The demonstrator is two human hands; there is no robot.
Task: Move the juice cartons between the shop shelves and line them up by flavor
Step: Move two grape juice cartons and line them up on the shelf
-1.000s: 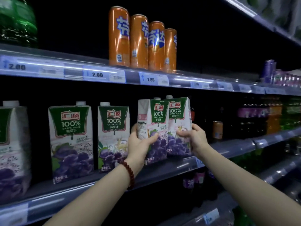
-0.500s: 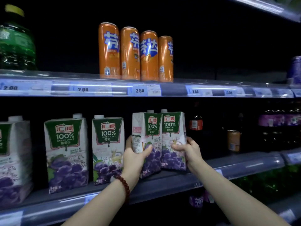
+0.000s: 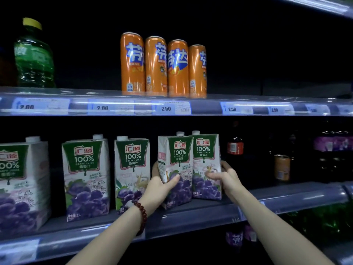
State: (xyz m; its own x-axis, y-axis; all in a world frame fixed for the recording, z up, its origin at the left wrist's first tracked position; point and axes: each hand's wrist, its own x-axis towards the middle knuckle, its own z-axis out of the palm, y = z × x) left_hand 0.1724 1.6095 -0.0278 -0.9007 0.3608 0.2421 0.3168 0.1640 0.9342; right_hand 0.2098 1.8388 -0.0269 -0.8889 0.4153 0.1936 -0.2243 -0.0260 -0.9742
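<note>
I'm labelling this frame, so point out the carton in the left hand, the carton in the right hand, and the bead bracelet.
Left-hand carton point(image 3: 180, 150): head view, green label.
Right-hand carton point(image 3: 203, 148): head view, green label.
Bead bracelet point(image 3: 142, 213): head view, beads on left wrist.

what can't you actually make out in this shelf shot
Head view only:
- Leftmost carton: cut off by the left edge.
- Left hand fingers: behind the carton it grips.
- Small print on the price tags: blurred.
- Bottles right of the cartons: too dark to tell what they are.
- Lower shelf goods: dim, cut off.

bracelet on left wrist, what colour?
Dark red beads, on the bracelet at the left wrist; head view, the only one.
</note>
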